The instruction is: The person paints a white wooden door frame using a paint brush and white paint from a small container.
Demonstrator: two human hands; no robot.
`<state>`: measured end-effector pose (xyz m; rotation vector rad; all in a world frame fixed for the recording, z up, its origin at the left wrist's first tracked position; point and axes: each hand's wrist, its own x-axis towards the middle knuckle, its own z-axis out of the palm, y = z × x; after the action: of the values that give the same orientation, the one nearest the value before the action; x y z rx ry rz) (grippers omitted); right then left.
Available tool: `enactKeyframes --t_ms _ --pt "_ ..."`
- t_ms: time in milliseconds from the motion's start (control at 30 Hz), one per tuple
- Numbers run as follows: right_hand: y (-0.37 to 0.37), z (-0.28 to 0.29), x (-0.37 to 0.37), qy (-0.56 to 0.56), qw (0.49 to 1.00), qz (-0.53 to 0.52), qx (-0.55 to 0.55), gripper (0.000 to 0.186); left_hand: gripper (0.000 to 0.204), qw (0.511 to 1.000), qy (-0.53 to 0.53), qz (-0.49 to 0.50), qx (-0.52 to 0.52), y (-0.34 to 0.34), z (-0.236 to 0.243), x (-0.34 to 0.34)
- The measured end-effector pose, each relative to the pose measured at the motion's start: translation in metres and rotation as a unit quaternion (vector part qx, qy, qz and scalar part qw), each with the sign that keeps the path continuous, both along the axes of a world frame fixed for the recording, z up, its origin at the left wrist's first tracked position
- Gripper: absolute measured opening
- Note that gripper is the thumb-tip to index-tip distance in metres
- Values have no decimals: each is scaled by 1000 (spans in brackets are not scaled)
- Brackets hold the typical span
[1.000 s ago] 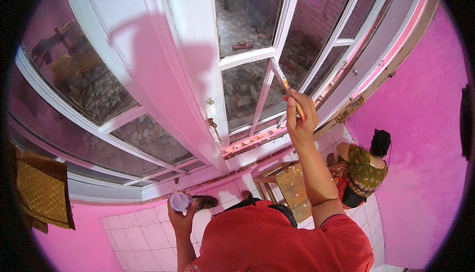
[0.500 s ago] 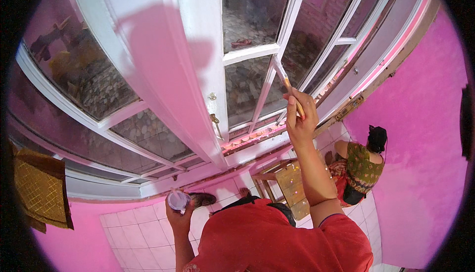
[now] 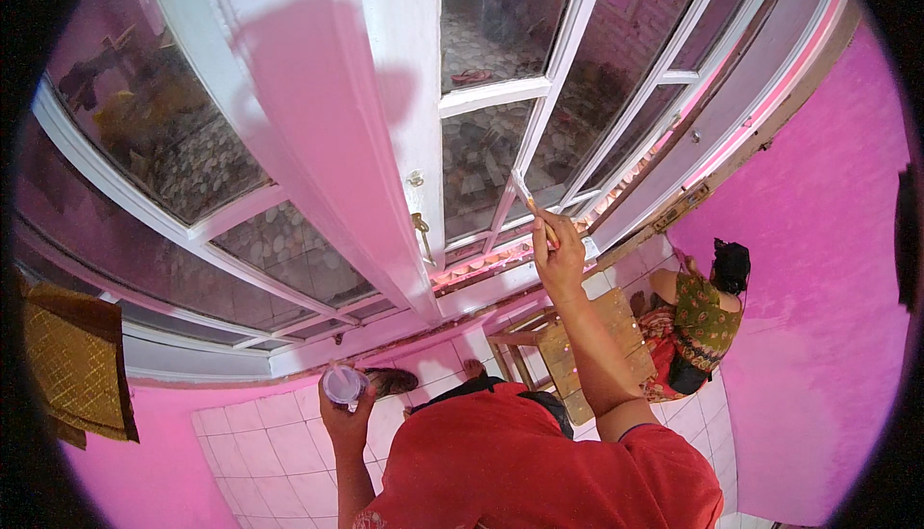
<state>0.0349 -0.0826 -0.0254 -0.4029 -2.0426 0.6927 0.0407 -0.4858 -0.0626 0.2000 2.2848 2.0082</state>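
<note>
My right hand (image 3: 561, 261) is closed round the handle of a paintbrush (image 3: 539, 211). Its white-coated bristles touch a narrow upright bar (image 3: 507, 194) of a white-framed glass window (image 3: 484, 155). Lower left, my left hand (image 3: 345, 423) grips a small clear plastic cup (image 3: 344, 385) that holds something pale, seemingly white paint. A brass-coloured handle (image 3: 421, 229) hangs on the frame, left of the brush.
A wooden stool (image 3: 597, 336) stands under my right forearm. Beyond it, a person in a green patterned top (image 3: 707, 312) sits by the pink wall (image 3: 808, 336). At left hangs a gold-brown cloth (image 3: 77, 361). White tiles (image 3: 274, 442) cover the floor.
My right hand has brought the brush down and slightly left along the upright bar. The left hand still holds the cup in nearly the same place.
</note>
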Motion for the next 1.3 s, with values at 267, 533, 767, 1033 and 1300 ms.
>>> enactKeyframes --t_ms 267,533,767,1033,1300 --pt "11 38 -8 43 997 -17 54 13 66 1000 3 0 5 -1 -5 -1" --pt "13 57 -10 137 985 18 99 17 63 1000 -4 3 5 0 -6 2" --pt "1 -1 -7 35 999 -2 41 15 60 1000 -1 15 5 0 -3 4" --pt "8 31 -8 48 995 -18 88 17 60 1000 11 -1 -18 -5 -6 3" --pt "15 85 -11 172 981 7 91 17 61 1000 -4 -2 -6 -2 1 4"
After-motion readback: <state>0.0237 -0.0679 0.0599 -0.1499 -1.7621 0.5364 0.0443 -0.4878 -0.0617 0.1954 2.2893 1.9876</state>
